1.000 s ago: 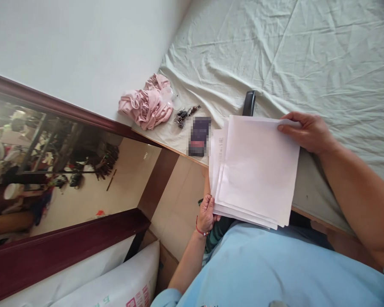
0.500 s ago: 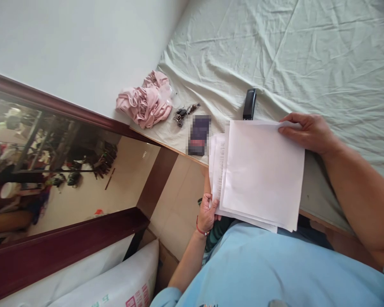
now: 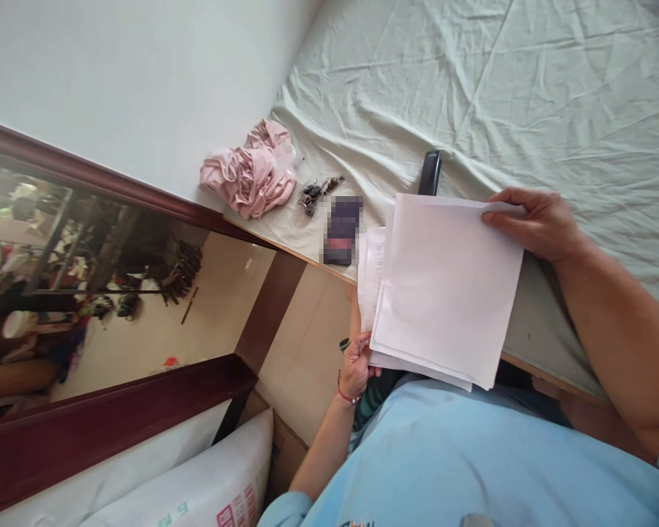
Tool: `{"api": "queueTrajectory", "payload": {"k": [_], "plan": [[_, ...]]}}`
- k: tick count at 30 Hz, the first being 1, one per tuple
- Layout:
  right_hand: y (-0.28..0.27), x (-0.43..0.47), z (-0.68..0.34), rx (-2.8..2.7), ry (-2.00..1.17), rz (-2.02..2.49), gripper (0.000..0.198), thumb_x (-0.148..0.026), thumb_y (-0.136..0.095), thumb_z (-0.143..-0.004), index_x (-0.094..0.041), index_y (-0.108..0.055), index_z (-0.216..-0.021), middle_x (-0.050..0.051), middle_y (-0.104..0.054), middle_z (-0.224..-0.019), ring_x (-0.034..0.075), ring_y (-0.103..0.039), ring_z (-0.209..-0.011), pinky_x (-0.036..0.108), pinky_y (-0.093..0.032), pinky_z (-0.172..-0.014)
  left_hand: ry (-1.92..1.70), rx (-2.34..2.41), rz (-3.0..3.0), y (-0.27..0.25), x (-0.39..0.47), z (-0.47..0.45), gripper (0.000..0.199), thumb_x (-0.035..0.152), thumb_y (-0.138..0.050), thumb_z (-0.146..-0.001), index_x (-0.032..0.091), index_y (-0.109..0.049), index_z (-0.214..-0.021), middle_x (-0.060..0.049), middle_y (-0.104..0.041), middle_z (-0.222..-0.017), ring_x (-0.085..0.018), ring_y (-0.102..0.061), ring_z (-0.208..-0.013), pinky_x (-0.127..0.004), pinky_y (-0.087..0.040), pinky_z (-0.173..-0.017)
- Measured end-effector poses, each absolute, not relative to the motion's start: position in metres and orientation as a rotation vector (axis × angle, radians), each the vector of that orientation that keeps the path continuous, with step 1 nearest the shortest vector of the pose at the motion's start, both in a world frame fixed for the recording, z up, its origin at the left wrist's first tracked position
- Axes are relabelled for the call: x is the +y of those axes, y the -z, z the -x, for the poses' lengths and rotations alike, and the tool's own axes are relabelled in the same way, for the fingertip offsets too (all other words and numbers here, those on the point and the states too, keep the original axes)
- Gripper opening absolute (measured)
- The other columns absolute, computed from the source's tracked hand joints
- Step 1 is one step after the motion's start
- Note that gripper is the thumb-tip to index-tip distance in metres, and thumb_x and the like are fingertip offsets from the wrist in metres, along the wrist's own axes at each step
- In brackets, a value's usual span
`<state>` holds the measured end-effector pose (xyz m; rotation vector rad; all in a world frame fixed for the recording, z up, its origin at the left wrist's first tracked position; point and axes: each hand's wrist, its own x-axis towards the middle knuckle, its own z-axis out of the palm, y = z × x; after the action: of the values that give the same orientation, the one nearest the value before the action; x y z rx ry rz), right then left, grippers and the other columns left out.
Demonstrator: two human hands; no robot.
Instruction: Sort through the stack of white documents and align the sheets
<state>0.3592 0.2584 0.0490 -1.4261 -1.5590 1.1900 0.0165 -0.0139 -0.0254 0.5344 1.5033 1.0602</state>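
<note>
Several sheets of white paper (image 3: 444,293) lie in a loose, uneven stack between my hands, over the table's near edge. My left hand (image 3: 358,366) is closed on the stack's lower left corner, its fingertips partly hidden by the sheets. Printed text shows on a sheet (image 3: 378,263) along the left side; the top sheet's face is blank. My right hand (image 3: 532,219) pinches the upper right corner, thumb on top. Just beyond the upper edge lies a black stapler-like object (image 3: 430,173), its near end covered by the paper.
A pale green cloth (image 3: 527,95) covers the table. Left of the paper are a blurred-out phone-like object (image 3: 342,230), a bunch of keys (image 3: 310,196) and a crumpled pink cloth (image 3: 247,176). A mirror (image 3: 115,285) and a white printed sack (image 3: 198,476) are at lower left.
The top sheets have shifted slightly up and turned a little clockwise, covering more of the black object. The top sheet's lower corner now hides part of my left thumb.
</note>
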Motion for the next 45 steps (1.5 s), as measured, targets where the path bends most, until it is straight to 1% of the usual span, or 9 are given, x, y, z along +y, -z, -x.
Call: {"api": "queueTrajectory", "payload": {"k": [2,5,12,19,27,32,38,42,45], "plan": [[-0.051,0.257,-0.359,-1.548,-1.206,1.423,0.030,-0.045,-0.079,-0.073,-0.021,-0.075,-0.090,-0.003,-0.053,-0.066,0.011,-0.042,-0.058,0.028,-0.034,-0.053,-1.044,1.515,-0.500,0.025,-0.013,-0.015,0.053,0.059,-0.087,-0.076,0.017,-0.069,-0.103,0.007,-0.059,-0.055,-0.006,-0.045,-0.031,-0.018,-0.030,-0.030],[-0.052,0.258,-0.361,-1.529,-1.272,1.400,0.032,-0.046,-0.081,-0.072,-0.021,-0.074,-0.091,-0.002,-0.054,-0.066,0.011,-0.044,-0.058,0.026,-0.034,-0.051,-1.019,1.537,-0.455,0.022,-0.012,-0.014,0.058,0.059,-0.089,-0.072,0.014,-0.073,-0.104,0.005,-0.063,-0.059,-0.006,-0.046,-0.032,-0.019,-0.035,-0.030],[-0.049,0.258,-0.364,-1.476,-1.418,1.342,0.031,-0.044,-0.086,-0.072,-0.021,-0.074,-0.089,-0.002,-0.059,-0.067,0.011,-0.049,-0.056,0.024,-0.038,-0.048,-0.970,1.533,-0.492,0.012,-0.009,-0.014,0.055,0.059,-0.089,-0.072,0.015,-0.074,-0.101,0.004,-0.062,-0.057,-0.007,-0.046,-0.032,-0.017,-0.020,-0.030],[-0.056,0.257,-0.362,-1.230,-1.623,1.301,0.031,-0.037,-0.091,-0.066,-0.023,-0.072,-0.086,-0.002,-0.063,-0.067,0.011,-0.052,-0.053,0.024,-0.041,-0.046,-0.968,1.501,-0.530,0.011,-0.008,-0.014,0.047,0.057,-0.088,-0.074,0.016,-0.073,-0.092,0.005,-0.053,-0.050,-0.007,-0.043,-0.032,-0.018,-0.018,-0.032],[-0.054,0.261,-0.364,-1.288,-1.645,1.331,0.028,-0.036,-0.091,-0.069,-0.024,-0.074,-0.088,-0.001,-0.069,-0.067,0.013,-0.056,-0.051,0.024,-0.044,-0.043,-0.964,1.529,-0.505,0.012,-0.009,-0.015,0.051,0.060,-0.089,-0.071,0.015,-0.075,-0.088,0.004,-0.055,-0.049,-0.007,-0.044,-0.031,-0.018,-0.017,-0.031],[-0.053,0.259,-0.364,-1.246,-1.675,1.318,0.027,-0.034,-0.090,-0.072,-0.024,-0.076,-0.093,0.000,-0.071,-0.069,0.015,-0.059,-0.053,0.026,-0.047,-0.044,-0.987,1.525,-0.496,0.015,-0.011,-0.014,0.062,0.069,-0.087,-0.069,0.015,-0.073,-0.093,0.004,-0.057,-0.050,-0.008,-0.045,-0.031,-0.018,-0.021,-0.029],[-0.050,0.257,-0.365,-1.254,-1.730,1.278,0.034,-0.038,-0.089,-0.075,-0.023,-0.076,-0.102,0.001,-0.074,-0.078,0.016,-0.065,-0.059,0.026,-0.052,-0.050,-0.988,1.504,-0.560,0.016,-0.013,-0.016,0.060,0.077,-0.079,-0.077,0.018,-0.067,-0.076,0.005,-0.047,-0.043,-0.007,-0.038,-0.032,-0.018,-0.020,-0.031],[-0.052,0.256,-0.363,-1.295,-1.766,1.263,0.040,-0.040,-0.088,-0.075,-0.026,-0.075,-0.110,0.000,-0.075,-0.081,0.017,-0.066,-0.061,0.027,-0.053,-0.052,-0.962,1.523,-0.564,0.013,-0.012,-0.018,0.063,0.078,-0.081,-0.074,0.017,-0.065,-0.072,0.005,-0.046,-0.043,-0.006,-0.036,-0.033,-0.018,-0.021,-0.031],[-0.050,0.256,-0.362,-1.362,-1.679,1.253,0.038,-0.039,-0.087,-0.076,-0.027,-0.076,-0.111,-0.001,-0.072,-0.081,0.016,-0.063,-0.062,0.026,-0.050,-0.053,-0.971,1.568,-0.533,0.011,-0.009,-0.020,0.061,0.074,-0.085,-0.071,0.016,-0.067,-0.075,0.006,-0.049,-0.047,-0.005,-0.038,-0.035,-0.017,-0.026,-0.031]]}}
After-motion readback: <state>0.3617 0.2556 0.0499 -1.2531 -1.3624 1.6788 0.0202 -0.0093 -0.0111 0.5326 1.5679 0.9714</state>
